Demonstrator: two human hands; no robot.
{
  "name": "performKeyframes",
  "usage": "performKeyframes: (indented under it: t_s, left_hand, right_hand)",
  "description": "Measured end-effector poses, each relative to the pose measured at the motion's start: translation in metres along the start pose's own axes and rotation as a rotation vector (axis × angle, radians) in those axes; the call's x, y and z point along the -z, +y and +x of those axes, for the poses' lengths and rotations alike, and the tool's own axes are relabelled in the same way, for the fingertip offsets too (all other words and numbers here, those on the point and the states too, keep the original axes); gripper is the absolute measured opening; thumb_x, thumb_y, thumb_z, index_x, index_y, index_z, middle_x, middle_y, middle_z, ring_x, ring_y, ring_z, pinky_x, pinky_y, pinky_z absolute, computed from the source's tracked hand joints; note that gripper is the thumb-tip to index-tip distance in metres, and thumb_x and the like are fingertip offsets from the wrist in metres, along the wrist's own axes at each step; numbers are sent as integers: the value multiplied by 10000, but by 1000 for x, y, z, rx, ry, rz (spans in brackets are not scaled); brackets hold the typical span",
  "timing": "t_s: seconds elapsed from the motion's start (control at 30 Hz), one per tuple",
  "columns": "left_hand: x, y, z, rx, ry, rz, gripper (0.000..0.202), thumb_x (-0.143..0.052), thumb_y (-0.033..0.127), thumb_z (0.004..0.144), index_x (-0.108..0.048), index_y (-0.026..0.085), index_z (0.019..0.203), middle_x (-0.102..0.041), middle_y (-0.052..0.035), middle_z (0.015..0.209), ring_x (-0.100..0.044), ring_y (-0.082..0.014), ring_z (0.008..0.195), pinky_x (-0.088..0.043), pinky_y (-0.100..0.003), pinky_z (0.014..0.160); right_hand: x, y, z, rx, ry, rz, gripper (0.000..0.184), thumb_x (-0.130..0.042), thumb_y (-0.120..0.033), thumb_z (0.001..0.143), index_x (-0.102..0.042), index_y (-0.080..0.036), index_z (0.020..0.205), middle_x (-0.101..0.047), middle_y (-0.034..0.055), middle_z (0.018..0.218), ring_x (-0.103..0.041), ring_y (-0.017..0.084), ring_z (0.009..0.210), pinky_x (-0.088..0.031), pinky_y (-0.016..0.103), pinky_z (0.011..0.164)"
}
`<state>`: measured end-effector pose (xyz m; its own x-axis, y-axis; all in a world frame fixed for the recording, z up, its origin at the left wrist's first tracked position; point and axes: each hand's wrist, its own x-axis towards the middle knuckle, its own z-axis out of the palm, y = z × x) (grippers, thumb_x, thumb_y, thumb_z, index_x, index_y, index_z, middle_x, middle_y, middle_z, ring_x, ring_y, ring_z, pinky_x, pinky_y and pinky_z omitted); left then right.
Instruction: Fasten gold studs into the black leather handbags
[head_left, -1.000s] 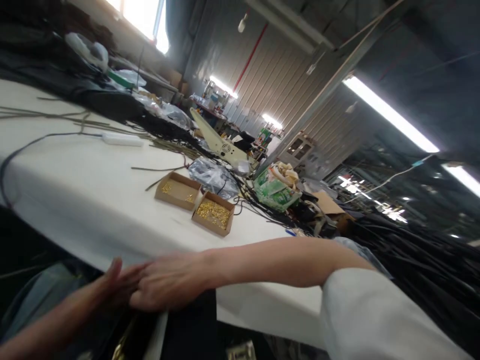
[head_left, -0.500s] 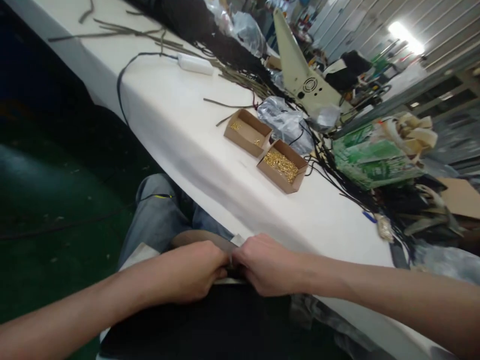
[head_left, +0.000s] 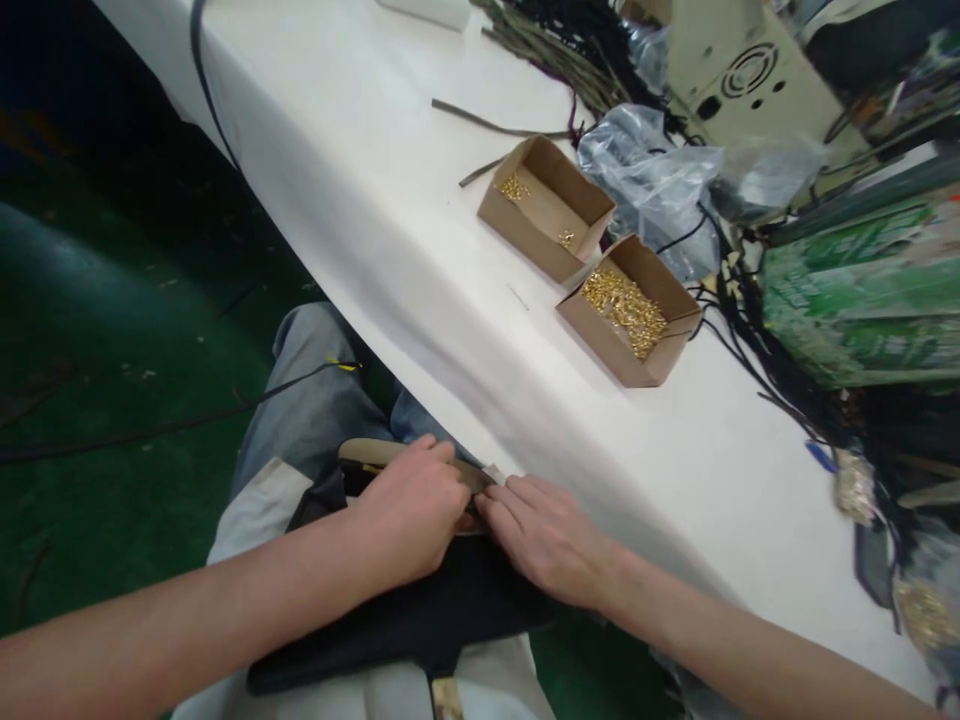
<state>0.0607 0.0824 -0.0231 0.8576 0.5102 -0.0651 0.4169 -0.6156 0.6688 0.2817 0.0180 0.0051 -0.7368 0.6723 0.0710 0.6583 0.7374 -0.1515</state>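
Note:
Across my lap lies a black leather-like bag piece (head_left: 405, 625) with a flat panel and a narrow strap-like tab at its lower edge. A curved tan-brown edge (head_left: 375, 450) of it rises beyond my hands. My left hand (head_left: 420, 500) is closed on its upper edge, fingers curled and partly hidden. Close beside it, my right hand (head_left: 544, 530) grips the same edge with bent fingers, the fingertips nearly meeting the left hand's. Whatever small part sits between the fingertips is hidden.
On the white table (head_left: 420, 250) stand two cardboard boxes, one (head_left: 626, 315) full of small gold pieces, the other (head_left: 547, 215) with few. Behind them lie clear plastic bags (head_left: 649, 180), black cords and a green printed sack (head_left: 862, 290). A dark cord (head_left: 172, 425) crosses at left.
The view has tilted down and come closer, so more of the black piece and its tab show. Both hands stay on its edge, with the left hand's knuckles turned further up.

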Motion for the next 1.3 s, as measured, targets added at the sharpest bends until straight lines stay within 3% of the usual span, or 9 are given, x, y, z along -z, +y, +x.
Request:
performKeyframes:
  t_s: [0.1,0.23,0.43,0.57,0.7,0.9,1.13,1.23,1.3]
  left_hand:
    - [-5,5,11,-40,-105,85,160,-719,112,919,-765,190,787,-806,-95,816,-699,-265,739,-473,-405,703]
    - [-7,20,24,-102,-170,146,123,-759,110,866,-790,195,783,-804,-86,755,-697,-264,633,-405,-396,577]
    - [-6,26,28,-178,-184,148,153,-747,197,968,-796,189,823,-811,-88,759,-756,-316,640,-401,-413,517]
    - [-15,15,22,-150,-117,65,216,-699,274,1031,-802,187,863,-807,-80,770,-776,-310,688,-438,-408,562]
    - [-34,8,17,-100,1,-89,255,-713,304,1018,-762,210,786,-771,-30,716,-740,-249,664,-424,-388,606]
    - [-39,19,5,-311,260,6,289,-588,232,1099,-679,200,826,-693,-2,750,-621,-204,656,-370,-443,633]
    - [1,20,-35,-389,113,139,191,-570,161,1098,-619,218,923,-651,5,838,-525,-229,696,-318,-462,657]
    - [4,15,-44,-336,195,117,280,-499,130,1102,-592,236,860,-642,17,778,-528,-217,650,-329,-452,658]
    - [-5,11,-42,-265,267,138,264,-521,110,1062,-600,240,846,-653,14,758,-561,-215,650,-354,-442,663]
  right_hand:
    - [2,2,-6,-13,24,37,443,-334,-134,1197,-704,-123,954,-702,94,833,-547,242,756,-432,388,729]
    - [2,4,-21,-173,1,187,378,-440,-113,1158,-638,-178,843,-641,42,737,-526,203,665,-389,359,655]
    - [41,9,-13,-488,-415,510,134,-601,-99,1005,-699,-170,948,-733,55,854,-674,208,733,-442,322,666]
    - [63,27,-9,-513,-451,750,192,-620,-134,1050,-747,-206,1175,-811,39,1033,-764,202,910,-535,300,817]
    - [53,44,-24,-352,-367,814,153,-779,-207,1038,-742,-218,1186,-801,40,1102,-748,205,1013,-557,311,913]
    - [36,29,-36,-244,-71,808,136,-665,-83,1068,-723,-203,1097,-802,47,1030,-756,173,979,-592,286,889]
    - [27,-22,-22,-357,206,908,198,-676,-17,999,-725,-210,995,-820,24,971,-780,140,912,-611,237,877]
    - [13,-31,-15,-387,229,941,111,-730,-108,1008,-708,-215,1024,-823,11,994,-775,140,915,-608,233,898]
    - [7,-25,-12,-327,171,847,70,-728,-169,1022,-690,-214,1059,-818,18,1020,-763,154,929,-599,248,874]
